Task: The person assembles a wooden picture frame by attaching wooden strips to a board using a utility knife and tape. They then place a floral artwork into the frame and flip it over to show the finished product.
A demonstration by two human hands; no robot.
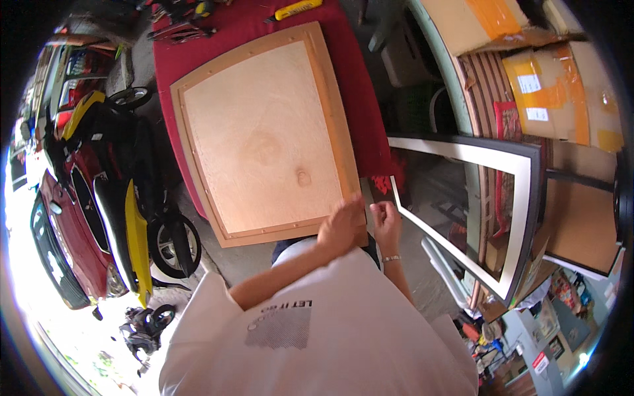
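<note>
On the red-clothed table [360, 99], seen from the head camera, lay a large rectangular wooden frame backed with a pale plywood panel [264, 138], its near edge overhanging the table's edge toward the person. The left hand [340, 228] rested on the near right corner of that frame, fingers curled over the wooden border and pressing on it. The right hand [385, 221] was just beside it, closed loosely by the same corner; whether it pinched anything I could not tell. A silver wristwatch [391, 259] sat on the right wrist. To the right, an empty white and dark rectangular picture frame [522, 218] leaned near stacked brown cardboard boxes [555, 86]. At the table's far edge lay a yellow-handled utility knife [297, 9]. To the left stood a yellow and black motorcycle [125, 204] beside a red car [63, 244].
</note>
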